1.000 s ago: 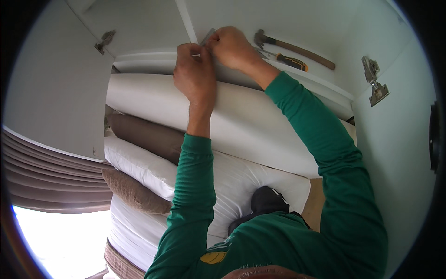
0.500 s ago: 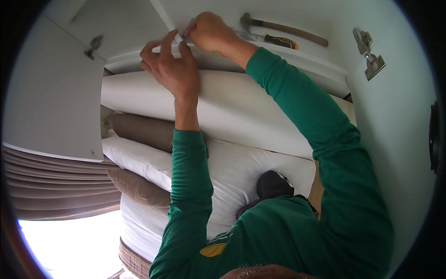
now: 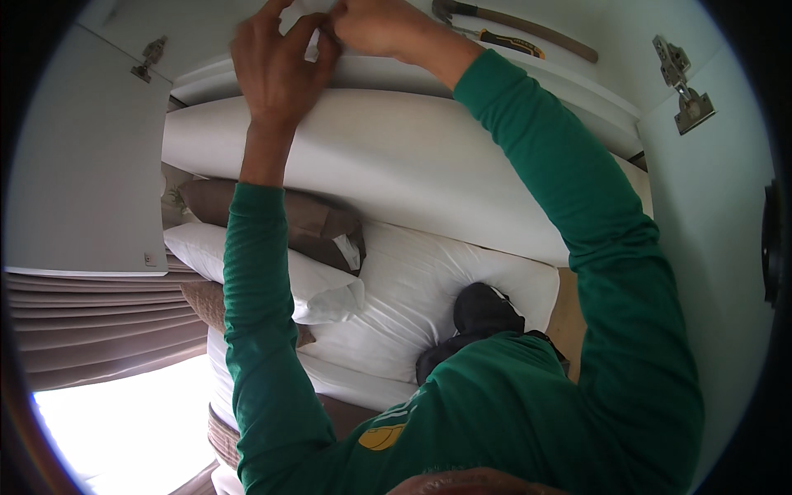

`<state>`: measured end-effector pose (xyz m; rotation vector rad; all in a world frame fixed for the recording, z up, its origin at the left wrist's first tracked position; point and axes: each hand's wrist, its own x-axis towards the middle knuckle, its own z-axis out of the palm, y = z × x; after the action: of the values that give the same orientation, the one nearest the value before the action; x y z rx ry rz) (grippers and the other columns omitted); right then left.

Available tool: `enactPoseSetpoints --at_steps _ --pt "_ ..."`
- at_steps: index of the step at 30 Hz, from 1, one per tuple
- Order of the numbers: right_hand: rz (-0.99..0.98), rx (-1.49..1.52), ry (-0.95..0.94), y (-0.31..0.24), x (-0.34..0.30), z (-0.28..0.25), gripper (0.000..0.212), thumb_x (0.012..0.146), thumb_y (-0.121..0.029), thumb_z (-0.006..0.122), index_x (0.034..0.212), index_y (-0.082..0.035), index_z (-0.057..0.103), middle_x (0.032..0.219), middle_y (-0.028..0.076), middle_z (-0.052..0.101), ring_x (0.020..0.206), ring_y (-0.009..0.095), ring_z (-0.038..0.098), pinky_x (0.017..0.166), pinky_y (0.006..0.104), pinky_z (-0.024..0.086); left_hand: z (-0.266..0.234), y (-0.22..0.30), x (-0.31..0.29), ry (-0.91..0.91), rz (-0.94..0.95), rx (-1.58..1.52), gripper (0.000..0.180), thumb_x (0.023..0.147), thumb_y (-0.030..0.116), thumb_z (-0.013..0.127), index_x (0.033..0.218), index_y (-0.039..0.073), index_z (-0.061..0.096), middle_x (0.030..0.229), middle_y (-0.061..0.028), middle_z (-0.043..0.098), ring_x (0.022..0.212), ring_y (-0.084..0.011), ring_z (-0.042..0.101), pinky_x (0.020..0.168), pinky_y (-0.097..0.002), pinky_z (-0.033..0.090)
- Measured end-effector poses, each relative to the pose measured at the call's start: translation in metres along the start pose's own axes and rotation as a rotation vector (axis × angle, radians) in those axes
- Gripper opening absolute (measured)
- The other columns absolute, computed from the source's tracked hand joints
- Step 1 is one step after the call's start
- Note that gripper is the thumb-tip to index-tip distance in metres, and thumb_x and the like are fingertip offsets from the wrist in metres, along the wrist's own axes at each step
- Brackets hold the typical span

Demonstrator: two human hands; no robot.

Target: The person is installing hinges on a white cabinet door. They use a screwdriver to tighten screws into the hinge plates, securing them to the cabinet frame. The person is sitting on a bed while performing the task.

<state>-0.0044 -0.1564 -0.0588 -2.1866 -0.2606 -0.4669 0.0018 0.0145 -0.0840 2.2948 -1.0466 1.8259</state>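
Observation:
Both my hands are up inside a white cabinet at the top edge. My right hand [image 3: 375,29] is closed, its fingertips curled in; what it holds is hidden. Close against it, my left hand [image 3: 279,66] bends its index finger and thumb together toward the right fingertips, other fingers raised and partly cut off. Whatever lies between them is too small to make out. On the cabinet floor, right of my right hand, lies a hammer [image 3: 528,33] with a brown handle. Beside it is a tool with a black and yellow handle [image 3: 513,43], its front end hidden behind my wrist.
Open cabinet doors stand left [image 3: 91,165] and right [image 3: 718,214], with metal hinges [image 3: 683,82]. Below the cabinet is a padded white headboard [image 3: 396,157]. A bed [image 3: 388,313] with white and brown pillows [image 3: 272,219] lies beneath me. Curtains [image 3: 91,330] hang left.
The view has shifted, so the cabinet and tools sit higher in the picture. My left hand has moved left and up, its index finger and thumb drawing together by my right hand.

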Motion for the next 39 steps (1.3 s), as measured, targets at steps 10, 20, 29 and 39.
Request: enactPoseSetpoints --at_steps 10,20,29,39 --pt "-0.066 -0.045 0.048 0.002 -0.006 0.002 0.031 0.093 -0.023 0.064 0.100 0.007 0.073 0.102 0.032 0.072 0.098 0.046 0.071 0.085 0.0525 0.056 -0.009 0.009 0.014 -0.001 -0.006 -0.060 0.014 0.078 0.011 0.082 0.085 0.006 0.070 0.127 -0.0136 0.057 0.107 -0.0344 0.059 0.084 -0.0459 0.052" --pt "-0.035 -0.040 0.018 -0.018 -0.024 -0.004 0.029 0.097 -0.021 0.061 0.101 0.005 0.073 0.102 0.030 0.072 0.098 0.045 0.071 0.087 0.0515 0.056 -0.004 -0.003 0.006 0.067 0.049 -0.128 0.018 0.080 0.014 0.084 0.086 0.005 0.069 0.125 -0.0146 0.061 0.098 -0.0325 0.066 0.067 -0.0404 0.058" --pt "-0.104 -0.071 -0.033 -0.008 -0.013 -0.001 0.024 0.093 -0.015 0.063 0.098 0.006 0.073 0.100 0.031 0.072 0.097 0.045 0.070 0.085 0.0516 0.056 -0.003 -0.005 0.004 0.059 0.005 -0.173 0.018 0.079 0.013 0.085 0.087 0.005 0.071 0.123 -0.0163 0.062 0.096 -0.0307 0.066 0.069 -0.0391 0.059" --pt "-0.083 -0.056 0.043 -0.015 -0.018 -0.004 0.023 0.088 -0.017 0.069 0.096 0.004 0.074 0.101 0.029 0.073 0.096 0.044 0.071 0.084 0.0506 0.056 -0.006 -0.007 0.007 0.045 0.056 -0.157 0.015 0.078 0.011 0.083 0.089 0.007 0.073 0.122 -0.0163 0.061 0.098 -0.0323 0.066 0.072 -0.0400 0.058"
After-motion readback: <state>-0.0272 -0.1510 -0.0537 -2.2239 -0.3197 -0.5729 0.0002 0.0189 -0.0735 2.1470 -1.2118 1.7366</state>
